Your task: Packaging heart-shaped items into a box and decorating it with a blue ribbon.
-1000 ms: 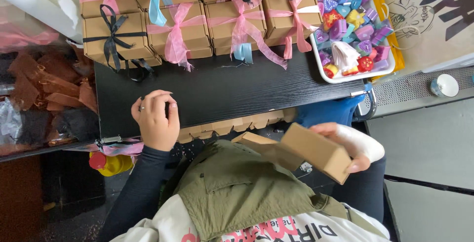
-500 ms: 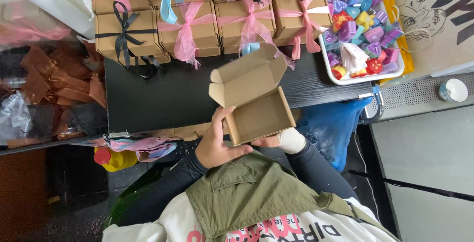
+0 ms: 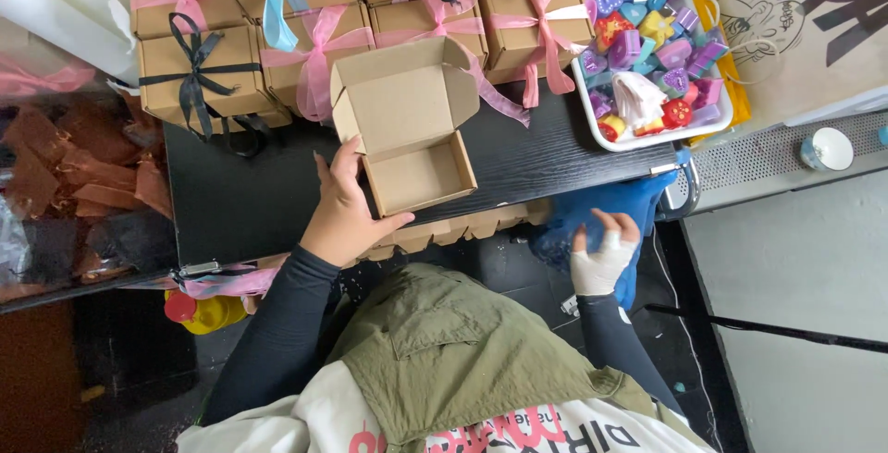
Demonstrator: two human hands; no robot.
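From the head view, an open cardboard box (image 3: 407, 134) sits on the black desk (image 3: 546, 162), its lid thrown back toward the rows of ribbon-tied boxes (image 3: 314, 55) stacked along the far edge. The lid leans upright against those finished boxes, which seems to be why it stays open and leaves the empty cavity facing up. The left hand (image 3: 344, 208) rests against the near left corner of the open box, fingers spread along its side wall and thumb under the front edge, so it steadies the box rather than clamping it; the hand is loosely open around that corner. The right hand (image 3: 601, 250), wrapped in a white bandage, is well apart from the box, down below the desk edge at the blue plastic bag (image 3: 638, 208); its fingers curl into the bag's folds, and I cannot tell whether they hold anything. A white tray (image 3: 592, 125) of small colourful shaped pieces stands at the right end of the desk, near the open box but not touching it. Flat cardboard blanks (image 3: 462, 228) lie just under the desk's front edge, between the two hands.
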